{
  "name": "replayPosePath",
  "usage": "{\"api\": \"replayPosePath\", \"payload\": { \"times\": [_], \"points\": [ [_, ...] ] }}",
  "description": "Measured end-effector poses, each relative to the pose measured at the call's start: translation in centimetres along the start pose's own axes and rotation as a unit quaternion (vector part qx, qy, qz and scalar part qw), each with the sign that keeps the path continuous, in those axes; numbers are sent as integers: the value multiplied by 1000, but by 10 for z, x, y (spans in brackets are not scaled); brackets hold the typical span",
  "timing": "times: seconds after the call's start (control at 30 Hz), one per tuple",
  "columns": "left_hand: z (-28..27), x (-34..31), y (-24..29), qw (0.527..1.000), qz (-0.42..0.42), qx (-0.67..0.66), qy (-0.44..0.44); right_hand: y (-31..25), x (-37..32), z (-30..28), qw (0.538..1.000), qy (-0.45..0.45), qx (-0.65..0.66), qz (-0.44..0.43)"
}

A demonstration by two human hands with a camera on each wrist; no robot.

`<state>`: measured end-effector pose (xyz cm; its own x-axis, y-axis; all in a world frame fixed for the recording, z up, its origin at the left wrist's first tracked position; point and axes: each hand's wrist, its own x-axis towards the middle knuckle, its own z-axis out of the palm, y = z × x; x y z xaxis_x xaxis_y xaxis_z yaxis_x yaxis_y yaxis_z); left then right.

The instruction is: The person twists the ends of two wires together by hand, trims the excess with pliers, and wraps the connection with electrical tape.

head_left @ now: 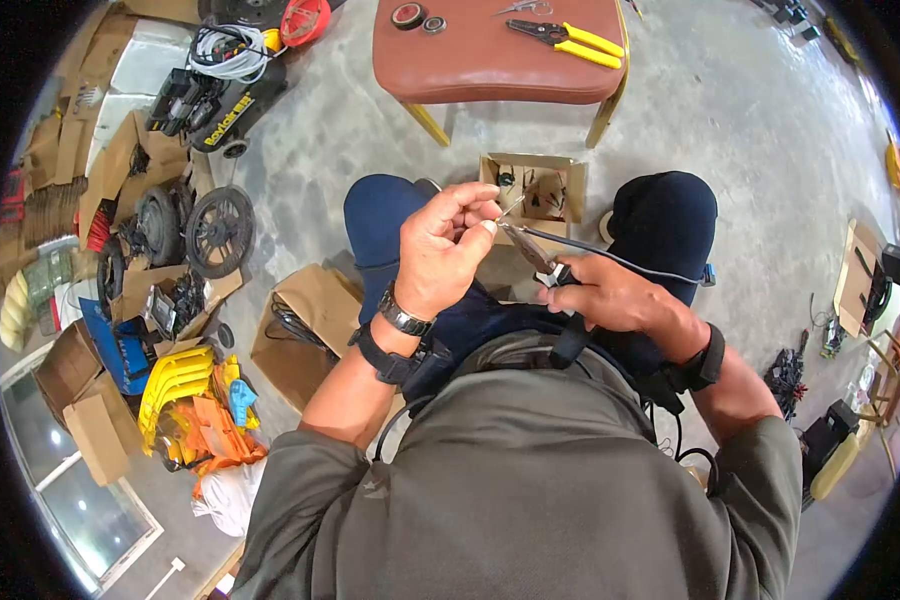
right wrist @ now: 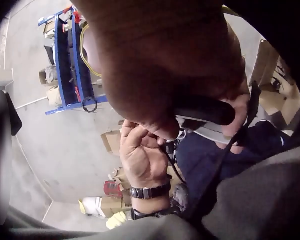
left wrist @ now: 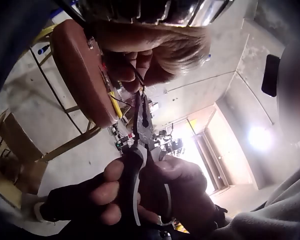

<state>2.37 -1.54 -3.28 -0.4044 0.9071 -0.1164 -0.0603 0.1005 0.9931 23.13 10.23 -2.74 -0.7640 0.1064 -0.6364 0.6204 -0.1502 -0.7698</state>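
Note:
My left hand [head_left: 438, 248] pinches a thin wire end [head_left: 513, 206] between thumb and fingertips, above the lap. In my right hand [head_left: 615, 293] is a pair of pliers [head_left: 532, 255] with dark handles edged in white, pointing up at the left fingertips. The left wrist view shows the pliers [left wrist: 144, 130] with their tips right at the pinched wire, and the right-hand fingers curled round the handles. A dark cable [head_left: 610, 257] runs from near the left fingertips over the right hand toward the right knee. In the right wrist view, my right hand [right wrist: 175, 75] hides the plier tips.
Ahead stands a brown padded stool [head_left: 490, 75] bearing yellow-handled wire strippers [head_left: 570, 42] and a tape roll [head_left: 408, 15]. An open carton [head_left: 575, 190] with small parts sits between the feet. Another carton [head_left: 320, 310], wheels [head_left: 220, 232] and yellow parts [head_left: 178, 388] lie leftward.

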Motion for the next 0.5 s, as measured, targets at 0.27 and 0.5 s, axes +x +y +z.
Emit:
{"api": "replayPosePath", "payload": {
  "times": [0.27,0.5],
  "points": [
    [-3,-6,4,1000,-13,12,-4,-10,-13,-8,999,-40,23,-19],
    [-5,-13,-6,998,-4,44,-34,-11,-25,-11,993,-49,108,-19]
  ]
}}
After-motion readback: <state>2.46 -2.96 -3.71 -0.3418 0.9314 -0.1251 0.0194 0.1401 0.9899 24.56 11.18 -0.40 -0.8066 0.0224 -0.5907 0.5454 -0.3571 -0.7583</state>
